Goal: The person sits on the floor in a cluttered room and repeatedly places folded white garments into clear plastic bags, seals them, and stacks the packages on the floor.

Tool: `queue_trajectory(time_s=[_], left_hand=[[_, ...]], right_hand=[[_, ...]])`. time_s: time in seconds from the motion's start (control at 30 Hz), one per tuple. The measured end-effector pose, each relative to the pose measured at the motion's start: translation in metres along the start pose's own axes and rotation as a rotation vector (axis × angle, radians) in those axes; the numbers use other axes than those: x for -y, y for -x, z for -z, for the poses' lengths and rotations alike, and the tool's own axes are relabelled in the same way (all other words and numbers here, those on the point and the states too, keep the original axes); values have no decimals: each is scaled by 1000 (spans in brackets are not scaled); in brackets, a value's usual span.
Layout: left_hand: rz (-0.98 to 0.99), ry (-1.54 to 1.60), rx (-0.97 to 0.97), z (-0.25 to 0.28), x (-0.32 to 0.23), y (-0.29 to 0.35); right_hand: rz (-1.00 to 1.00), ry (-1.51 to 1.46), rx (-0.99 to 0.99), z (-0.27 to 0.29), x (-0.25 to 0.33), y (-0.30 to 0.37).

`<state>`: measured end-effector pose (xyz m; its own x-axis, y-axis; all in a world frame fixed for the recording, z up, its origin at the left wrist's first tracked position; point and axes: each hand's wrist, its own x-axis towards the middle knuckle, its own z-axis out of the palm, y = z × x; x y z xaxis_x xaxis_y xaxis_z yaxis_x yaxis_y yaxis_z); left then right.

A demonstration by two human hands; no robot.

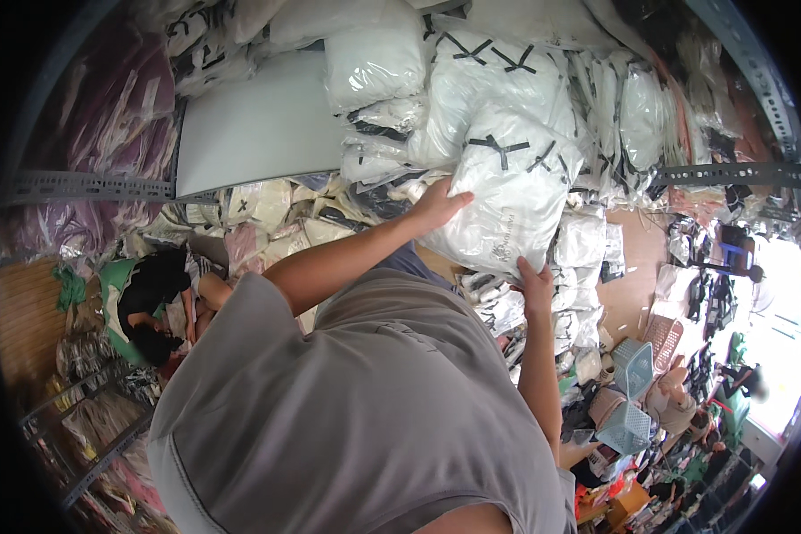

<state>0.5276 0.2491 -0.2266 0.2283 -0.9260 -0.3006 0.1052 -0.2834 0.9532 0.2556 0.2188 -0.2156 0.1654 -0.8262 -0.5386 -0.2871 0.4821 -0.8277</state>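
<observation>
Between my two hands is a clear plastic bag holding a folded white garment [512,200] with black bows on it. My left hand [440,205] is closed on the bag's left edge, and my right hand [534,283] grips its lower edge near the corner. Just beyond it, a larger bagged white garment [472,76] with black bows lies on the shelf, partly covered by the held one. Beside that, to the left, sits another plump white bag [376,71].
A bare white shelf board [254,129] lies left of the bags, above a metal shelf beam [89,185]. Piled bags [578,258] stand below right, near plastic baskets [632,369]. One person [156,298] sits low at left; another person [672,400] is at lower right.
</observation>
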Motion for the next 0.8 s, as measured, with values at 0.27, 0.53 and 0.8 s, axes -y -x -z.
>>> queue_trajectory(time_s=[0.27,0.53,0.8], left_hand=[[128,8,238,83,67,35],[-290,10,-510,177,20,56],[-593,-617,448,108,-121,103]], right_hand=[[806,930,-98,-51,113,70],[811,1311,61,-103,190,162],[680,1504,162,-124,150,168]])
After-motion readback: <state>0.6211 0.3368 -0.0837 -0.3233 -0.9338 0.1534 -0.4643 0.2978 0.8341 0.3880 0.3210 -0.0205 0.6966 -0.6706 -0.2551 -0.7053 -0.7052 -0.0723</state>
